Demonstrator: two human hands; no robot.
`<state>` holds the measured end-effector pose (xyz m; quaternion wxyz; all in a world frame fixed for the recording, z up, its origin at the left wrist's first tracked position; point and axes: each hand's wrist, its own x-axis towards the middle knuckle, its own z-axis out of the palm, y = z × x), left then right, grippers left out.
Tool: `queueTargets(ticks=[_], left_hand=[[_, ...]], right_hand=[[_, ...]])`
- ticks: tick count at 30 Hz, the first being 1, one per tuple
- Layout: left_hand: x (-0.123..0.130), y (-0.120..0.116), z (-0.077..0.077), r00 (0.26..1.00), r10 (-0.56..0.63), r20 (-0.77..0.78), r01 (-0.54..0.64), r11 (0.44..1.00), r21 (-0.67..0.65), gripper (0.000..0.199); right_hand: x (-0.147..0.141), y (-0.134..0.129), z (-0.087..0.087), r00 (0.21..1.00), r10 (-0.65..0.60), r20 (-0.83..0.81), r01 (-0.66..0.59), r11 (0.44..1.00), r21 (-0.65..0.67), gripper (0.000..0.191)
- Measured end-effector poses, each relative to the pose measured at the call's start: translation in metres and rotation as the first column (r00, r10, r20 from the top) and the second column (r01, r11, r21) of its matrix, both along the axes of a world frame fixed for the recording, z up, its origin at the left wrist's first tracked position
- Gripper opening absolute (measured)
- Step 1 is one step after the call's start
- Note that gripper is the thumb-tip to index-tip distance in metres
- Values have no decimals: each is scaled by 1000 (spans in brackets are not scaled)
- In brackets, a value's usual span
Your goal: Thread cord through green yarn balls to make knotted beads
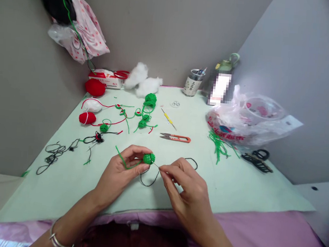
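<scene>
My left hand [124, 170] pinches a small green crocheted ball [149, 158] between thumb and fingers, with a loose green tail [123, 162] trailing over the hand. To its right, the fingers of my right hand [186, 185] are closed on a thin needle [156, 164] that points toward the ball. Black yarn [149, 185] loops below, between the ball and my right fingertips, and another bit of it curves out behind that hand. Whether the needle's tip is inside the ball is too small to tell. Thread snips [177, 138] with orange handles lie just beyond.
A yellow crochet hook [168, 118], green yarn [150, 101], red yarn balls [95, 88] and tangled black yarn [52, 156] lie on the table [233, 187]. White stuffing [149, 86] and a pen can [193, 83] stand behind. At right are a plastic bag [239, 122] and a black hair claw [257, 163].
</scene>
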<state>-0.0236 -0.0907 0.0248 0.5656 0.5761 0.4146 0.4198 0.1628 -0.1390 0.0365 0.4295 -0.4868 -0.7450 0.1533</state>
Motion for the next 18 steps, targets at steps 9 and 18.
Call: queueTargets(ticks=[9, 18], left_hand=[[1, -1, -1, 999, -13, 52, 16, 999, -46, 21], [14, -9, -6, 990, 39, 133, -28, 996, -86, 19]], right_hand=[[-1, 2, -4, 992, 11, -124, -22, 996, -89, 16], [-7, 9, -14, 905, -81, -418, -55, 951, -303, 12]])
